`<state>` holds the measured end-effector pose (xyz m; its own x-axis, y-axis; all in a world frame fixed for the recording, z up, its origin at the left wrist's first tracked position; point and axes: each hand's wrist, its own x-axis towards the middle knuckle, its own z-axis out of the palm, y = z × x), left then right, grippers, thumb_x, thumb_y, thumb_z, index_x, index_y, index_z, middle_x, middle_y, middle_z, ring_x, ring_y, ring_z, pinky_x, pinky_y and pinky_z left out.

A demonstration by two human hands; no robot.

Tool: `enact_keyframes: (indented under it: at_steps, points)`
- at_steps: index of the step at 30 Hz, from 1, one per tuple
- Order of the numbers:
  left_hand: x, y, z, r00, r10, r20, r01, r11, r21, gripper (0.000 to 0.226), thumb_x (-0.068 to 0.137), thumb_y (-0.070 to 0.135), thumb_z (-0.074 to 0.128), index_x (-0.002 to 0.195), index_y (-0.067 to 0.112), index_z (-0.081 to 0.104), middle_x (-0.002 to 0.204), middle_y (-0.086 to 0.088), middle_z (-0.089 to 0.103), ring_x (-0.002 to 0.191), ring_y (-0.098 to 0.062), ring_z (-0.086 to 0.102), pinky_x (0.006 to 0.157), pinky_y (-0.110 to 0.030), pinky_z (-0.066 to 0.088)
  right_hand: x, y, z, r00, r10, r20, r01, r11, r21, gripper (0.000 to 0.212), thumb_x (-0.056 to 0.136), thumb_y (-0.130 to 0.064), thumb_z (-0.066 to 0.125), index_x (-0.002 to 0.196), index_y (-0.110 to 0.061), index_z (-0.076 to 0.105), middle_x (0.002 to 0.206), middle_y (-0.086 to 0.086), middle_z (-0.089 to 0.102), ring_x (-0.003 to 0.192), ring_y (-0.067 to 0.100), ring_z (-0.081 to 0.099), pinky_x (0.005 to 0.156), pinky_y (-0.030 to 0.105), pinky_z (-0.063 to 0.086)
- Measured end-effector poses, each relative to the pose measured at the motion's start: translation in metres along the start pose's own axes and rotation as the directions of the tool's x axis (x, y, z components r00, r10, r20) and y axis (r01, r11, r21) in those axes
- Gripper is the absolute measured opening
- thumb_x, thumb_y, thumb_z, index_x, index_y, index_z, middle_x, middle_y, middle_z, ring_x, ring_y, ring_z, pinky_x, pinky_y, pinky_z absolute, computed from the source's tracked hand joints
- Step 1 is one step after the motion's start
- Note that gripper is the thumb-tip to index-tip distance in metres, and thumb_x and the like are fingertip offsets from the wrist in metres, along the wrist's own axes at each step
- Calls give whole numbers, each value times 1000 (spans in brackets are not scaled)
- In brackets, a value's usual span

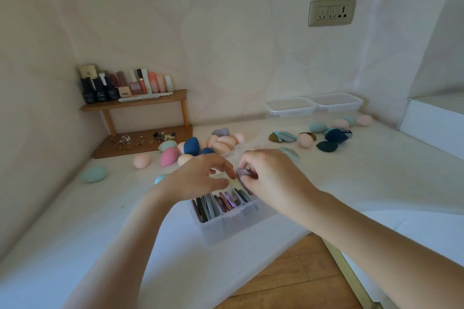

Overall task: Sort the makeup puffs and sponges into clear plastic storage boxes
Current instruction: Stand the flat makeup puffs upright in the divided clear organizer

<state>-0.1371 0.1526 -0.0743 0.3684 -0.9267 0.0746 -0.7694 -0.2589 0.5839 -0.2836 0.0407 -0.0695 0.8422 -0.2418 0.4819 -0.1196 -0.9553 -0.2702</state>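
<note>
Right hand pinches mauve puff above clear box; left hand fingers spread loose, holding nothing.

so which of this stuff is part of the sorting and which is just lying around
Job: mauve puff in right hand, clear box holding puffs, egg sponges, loose puffs, empty clear boxes.
Lying about: cosmetics, wooden shelf, jewellery, wall socket.
</note>
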Motion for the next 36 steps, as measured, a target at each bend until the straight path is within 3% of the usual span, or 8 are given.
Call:
enact_keyframes:
  at_steps: [5,11,13,15,20,24,31,36]
  points:
    - [-3,3,0,1000,16,7,-16,1000,13,22,83,18,66,88,39,62,100,27,56,99,7,51,81,-7,38,4,-12,9,989,21,143,-3,993,-119,18,90,-7,49,100,-7,63,101,11,62,86,24,55,77,35,46]
    - [-2,-2,-2,999,6,33,-7,1000,16,20,81,23,68,84,43,65,115,22,55,108,0,50,92,-15,40,21,-8,10,914,160,373,-44,953,-299,38,87,-1,47,54,-13,32,60,2,35,76,25,49,93,38,48]
    - [-2,-2,-2,999,15,32,-16,1000,20,18,81,23,67,85,41,65,115,22,54,108,2,49,89,-13,39,24,-9,2,898,183,400,-30,933,-359,38,86,0,47,53,-14,32,60,2,36,82,28,56,71,27,48]
    - [-2,-2,-2,999,26,35,-27,999,23,18,81,24,68,85,41,65,112,23,54,107,2,49,89,-13,38,25,-13,-6,898,174,405,2,917,-398,28,85,0,49,59,-9,44,63,2,39,73,25,53,46,21,26]
    - [-3,-1,-2,999,25,32,-26,999,39,19,82,23,67,99,31,69,106,20,59,102,-2,53,87,-15,40,31,-28,-15,829,98,550,83,952,-295,21,89,-6,55,108,-2,63,84,7,52,54,7,33,44,20,27]
    - [-3,-3,-4,999,-14,31,13,999,30,27,83,22,67,109,28,63,112,15,59,101,-1,51,78,-7,37,40,-31,-14,709,153,688,137,927,-348,35,81,-12,70,115,-7,63,93,9,60,63,16,47,46,22,31]
    - [0,-9,-4,998,-47,29,45,998,41,35,82,20,69,114,26,56,113,11,58,104,-4,53,82,-8,39,56,-34,-13,581,228,781,106,931,-350,36,80,-10,67,115,-6,63,40,-6,50,48,10,45,47,18,35]
    - [1,-10,-3,998,-47,42,46,999,23,29,82,21,69,107,31,57,113,11,59,107,-5,54,92,-19,43,52,-30,-15,593,261,762,-17,950,-312,38,79,-6,63,117,-7,61,77,7,56,57,15,45,45,17,33]
